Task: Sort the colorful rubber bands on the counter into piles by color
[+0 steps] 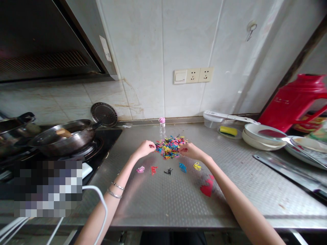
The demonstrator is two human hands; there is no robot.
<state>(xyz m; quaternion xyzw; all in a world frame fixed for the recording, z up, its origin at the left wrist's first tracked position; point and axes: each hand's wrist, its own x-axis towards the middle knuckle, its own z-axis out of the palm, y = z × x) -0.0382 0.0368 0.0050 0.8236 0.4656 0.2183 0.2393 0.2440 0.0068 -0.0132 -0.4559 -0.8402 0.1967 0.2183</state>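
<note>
A loose heap of small coloured rubber bands [170, 147] lies on the steel worktop. At its left edge, my left hand [147, 148] has its fingers curled together in a pinch. My right hand [189, 150] is at the heap's right edge, also with fingers drawn in. Whatever sits between either hand's fingertips is too small to make out. Nearer to me, sorted bands form a row: a pink group [140, 169], a red group [153, 170], a black group [168, 171], a blue group [182, 167] and a yellow group [197, 166]. Behind the heap stands a small clear bottle [162, 126] with a pink cap.
To the left are a gas stove with a steel pan [63, 137] and a white cable [102, 200]. On the right lie a cleaver [288, 173], stacked bowls [263, 141], a yellow sponge [228, 131] and a red thermos [293, 102]. A tiled wall [143, 68] closes the back.
</note>
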